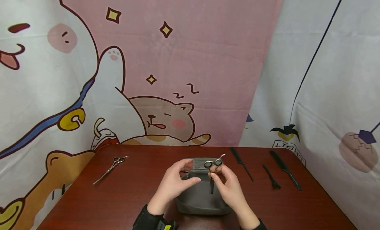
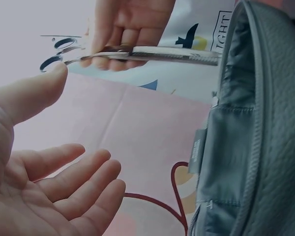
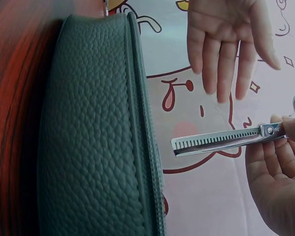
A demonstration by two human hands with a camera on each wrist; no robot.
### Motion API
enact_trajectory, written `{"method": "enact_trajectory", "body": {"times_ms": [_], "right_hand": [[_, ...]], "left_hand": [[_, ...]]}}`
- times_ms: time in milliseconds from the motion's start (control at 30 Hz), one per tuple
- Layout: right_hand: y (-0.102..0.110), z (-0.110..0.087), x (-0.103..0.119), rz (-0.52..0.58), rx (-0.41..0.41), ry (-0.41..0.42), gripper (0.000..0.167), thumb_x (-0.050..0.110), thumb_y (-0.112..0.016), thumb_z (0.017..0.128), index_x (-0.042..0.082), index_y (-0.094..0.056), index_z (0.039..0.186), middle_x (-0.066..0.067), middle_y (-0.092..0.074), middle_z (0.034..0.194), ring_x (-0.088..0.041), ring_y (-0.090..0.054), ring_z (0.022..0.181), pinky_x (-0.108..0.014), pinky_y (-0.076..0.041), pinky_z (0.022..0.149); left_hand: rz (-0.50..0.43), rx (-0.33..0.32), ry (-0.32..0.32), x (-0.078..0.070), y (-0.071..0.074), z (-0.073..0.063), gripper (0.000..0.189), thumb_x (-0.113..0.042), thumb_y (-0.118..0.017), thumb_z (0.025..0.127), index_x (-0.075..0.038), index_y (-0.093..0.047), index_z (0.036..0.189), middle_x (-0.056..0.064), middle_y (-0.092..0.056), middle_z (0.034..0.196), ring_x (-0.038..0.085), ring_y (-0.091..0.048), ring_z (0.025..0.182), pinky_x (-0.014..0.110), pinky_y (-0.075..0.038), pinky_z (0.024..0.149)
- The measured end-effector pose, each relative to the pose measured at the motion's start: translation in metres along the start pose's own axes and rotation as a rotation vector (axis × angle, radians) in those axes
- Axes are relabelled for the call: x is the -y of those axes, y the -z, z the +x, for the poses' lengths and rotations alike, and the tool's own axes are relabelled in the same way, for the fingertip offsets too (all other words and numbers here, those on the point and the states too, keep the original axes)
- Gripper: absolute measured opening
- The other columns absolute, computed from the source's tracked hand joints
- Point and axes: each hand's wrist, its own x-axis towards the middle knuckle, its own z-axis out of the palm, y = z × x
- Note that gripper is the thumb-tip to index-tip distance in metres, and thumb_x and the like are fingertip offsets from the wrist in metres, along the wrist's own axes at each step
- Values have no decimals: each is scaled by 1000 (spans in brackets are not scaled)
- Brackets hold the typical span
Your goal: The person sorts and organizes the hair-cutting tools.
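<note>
My right hand (image 1: pixel 231 187) pinches a pair of silver thinning shears (image 3: pixel 217 140) near the pivot, thumb on one side and fingers on the other. In the head view their toothed blades point down over a grey-green zippered case (image 1: pixel 202 198), with the finger rings at the top. The case, in pebbled leather-like material, stands on the table; its zip is undone and the lining shows in the left wrist view. My left hand (image 1: pixel 173 183) is at the left side of the case, thumb spread from straight, relaxed fingers (image 2: pixel 83 184), holding nothing.
Another pair of scissors (image 1: pixel 112 167) lies on the reddish-brown table (image 1: pixel 124 197) at the left. On the right lie a dark tail comb (image 1: pixel 241 162), a small slim dark tool (image 1: pixel 270 177) with a wider end, and a longer dark comb (image 1: pixel 285 169). A printed cloth (image 1: pixel 213 58) hangs behind.
</note>
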Motion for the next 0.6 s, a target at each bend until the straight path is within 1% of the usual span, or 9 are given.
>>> {"method": "enact_trajectory", "body": {"times_ms": [133, 233, 300, 467, 600], "right_hand": [[1, 0, -1, -122, 26, 49, 15, -8, -66, 90, 6, -61, 94, -4, -65, 101, -15, -66, 91, -27, -55, 75], [1, -1, -1, -189, 58, 80, 19, -7, -69, 88, 10, -60, 94, 3, -65, 102, -15, -65, 90, -29, -54, 75], [1, -1, -2, -223, 83, 105, 21, -7, -70, 87, 11, -61, 94, 5, -65, 101, -14, -64, 89, -29, -53, 74], [0, -1, -4, -279, 137, 157, 27, -9, -72, 82, 12, -61, 94, 7, -64, 99, -10, -62, 89, -30, -54, 72], [-1, -2, -4, -289, 183, 190, 30, -9, -73, 82, 15, -60, 95, 9, -62, 98, -9, -61, 90, -30, -53, 73]], "left_hand": [[39, -33, -11, -3, 3, -1, 66, -35, -83, 81, -9, -57, 137, 9, -63, 124, 25, -61, 111, 39, -52, 86], [54, -39, -25, -5, 3, -2, 70, -35, -84, 80, -10, -56, 138, 7, -60, 129, 23, -59, 116, 39, -52, 87], [57, -37, -42, -6, 3, -3, 71, -36, -84, 79, -11, -55, 140, 6, -58, 132, 22, -57, 118, 41, -52, 88], [49, -17, -86, -9, 2, -4, 74, -38, -83, 80, -13, -53, 142, 4, -55, 137, 24, -54, 123, 48, -51, 92], [51, -15, -110, -12, 1, -5, 73, -40, -82, 80, -14, -53, 142, 3, -55, 137, 24, -54, 124, 47, -50, 93]]}}
